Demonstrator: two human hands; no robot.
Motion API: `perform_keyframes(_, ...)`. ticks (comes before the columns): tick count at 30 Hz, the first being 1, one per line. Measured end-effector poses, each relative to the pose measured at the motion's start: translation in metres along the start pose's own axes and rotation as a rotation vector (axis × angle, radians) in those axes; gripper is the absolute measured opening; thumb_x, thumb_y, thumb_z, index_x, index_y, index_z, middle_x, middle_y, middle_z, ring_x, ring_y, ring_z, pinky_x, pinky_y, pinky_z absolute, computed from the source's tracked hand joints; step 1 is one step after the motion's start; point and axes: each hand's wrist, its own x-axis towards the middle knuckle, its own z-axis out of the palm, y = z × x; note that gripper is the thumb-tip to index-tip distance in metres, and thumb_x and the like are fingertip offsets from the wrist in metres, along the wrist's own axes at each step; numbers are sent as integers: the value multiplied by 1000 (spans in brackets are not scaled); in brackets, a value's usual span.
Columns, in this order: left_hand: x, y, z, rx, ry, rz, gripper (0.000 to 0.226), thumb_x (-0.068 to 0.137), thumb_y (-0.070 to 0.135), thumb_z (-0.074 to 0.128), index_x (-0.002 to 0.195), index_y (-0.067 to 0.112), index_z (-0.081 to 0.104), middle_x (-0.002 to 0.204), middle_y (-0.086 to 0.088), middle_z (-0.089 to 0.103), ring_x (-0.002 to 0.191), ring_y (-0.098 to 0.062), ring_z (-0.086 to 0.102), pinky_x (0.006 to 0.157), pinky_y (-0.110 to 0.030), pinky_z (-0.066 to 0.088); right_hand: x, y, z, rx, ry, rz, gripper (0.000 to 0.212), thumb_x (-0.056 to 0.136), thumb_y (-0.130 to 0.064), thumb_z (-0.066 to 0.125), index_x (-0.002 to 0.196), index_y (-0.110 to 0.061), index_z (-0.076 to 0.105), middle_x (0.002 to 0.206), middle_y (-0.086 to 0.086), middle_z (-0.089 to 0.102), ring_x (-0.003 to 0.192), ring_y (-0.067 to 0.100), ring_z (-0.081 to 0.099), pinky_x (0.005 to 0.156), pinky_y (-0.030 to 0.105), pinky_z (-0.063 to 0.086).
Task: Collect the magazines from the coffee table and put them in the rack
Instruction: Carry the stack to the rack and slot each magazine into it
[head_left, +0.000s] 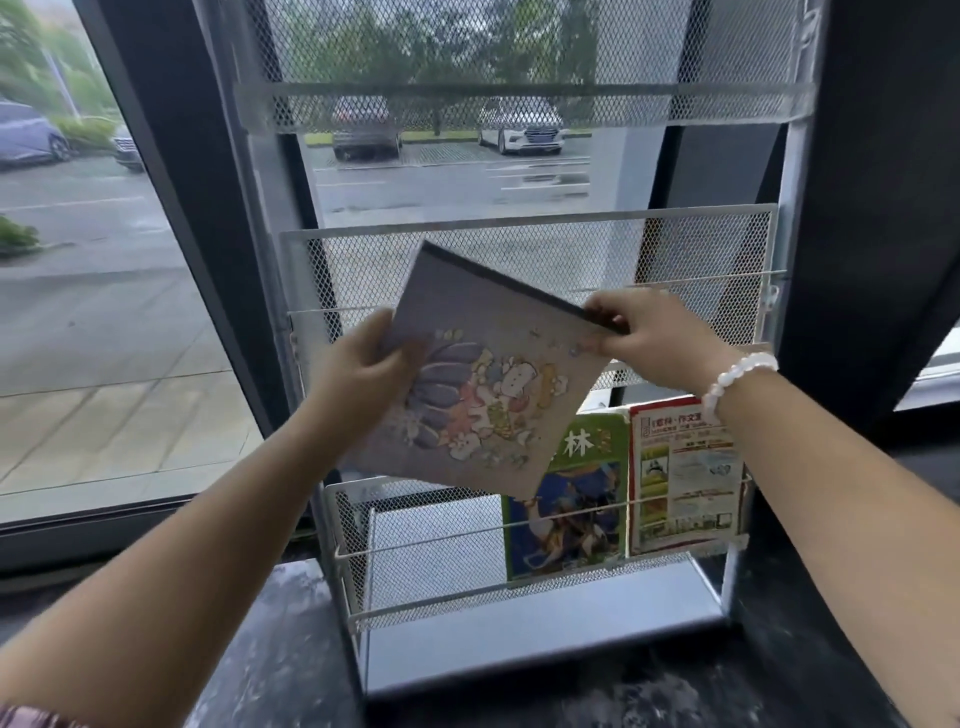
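A grey magazine with a cartoon flower drawing on its cover is held tilted in front of the white mesh rack. My left hand grips its left edge and my right hand pinches its dark top right edge. It hangs at the height of the middle shelf's wire rail, overlapping the lower shelf. In the lower shelf stand a green and blue magazine and a red-bordered magazine, both upright at the right side.
The rack stands on a dark stone ledge against a large window with black frames. The lower shelf's left half holds nothing. A top shelf rail crosses above. Parked cars show outside.
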Motion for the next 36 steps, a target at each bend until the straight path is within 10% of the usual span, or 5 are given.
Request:
perform_keyframes(7, -14, -25, 2, 576, 85, 179, 71, 76, 40, 67, 136, 19, 37, 137, -5, 46, 125, -21, 42, 104, -37, 34, -3, -13, 25, -263, -128, -104, 17, 87, -22, 61, 102, -24, 67, 86, -8, 60, 82, 12, 51, 74, 28, 40)
perform_keyframes(11, -18, -12, 35, 899, -166, 301, 53, 84, 46, 55, 133, 32, 43, 128, 8, 59, 116, -19, 54, 103, -36, 35, -4, -21, 40, -193, -175, -89, 13, 82, -22, 64, 94, -25, 69, 79, -10, 60, 75, 11, 54, 68, 27, 44)
perform_keyframes(19, -23, -26, 45, 527, -103, 70, 10, 88, 18, 55, 94, 18, 63, 73, 6, 60, 63, -12, 53, 63, -33, 48, 1, -24, 51, 86, -117, -145, 24, 78, -17, 71, 99, -18, 59, 91, 6, 72, 82, 22, 68, 74, 34, 58)
perform_keyframes(29, -36, -72, -3, 52, 97, -235, 6, 89, 24, 56, 91, 29, 58, 97, -3, 66, 93, -30, 64, 80, -54, 53, 5, 11, 70, 71, -261, 18, 8, 88, -26, 60, 95, -27, 63, 84, -11, 64, 71, 12, 60, 62, 26, 48)
perform_keyframes(36, -34, -79, -22, 412, 338, -47, 24, 85, 16, 63, 108, 13, 57, 92, 4, 61, 81, -14, 59, 64, -18, 46, 32, -9, 104, -130, -156, -170, 23, 93, -14, 51, 109, -22, 63, 97, 0, 70, 82, 17, 63, 81, 32, 52)
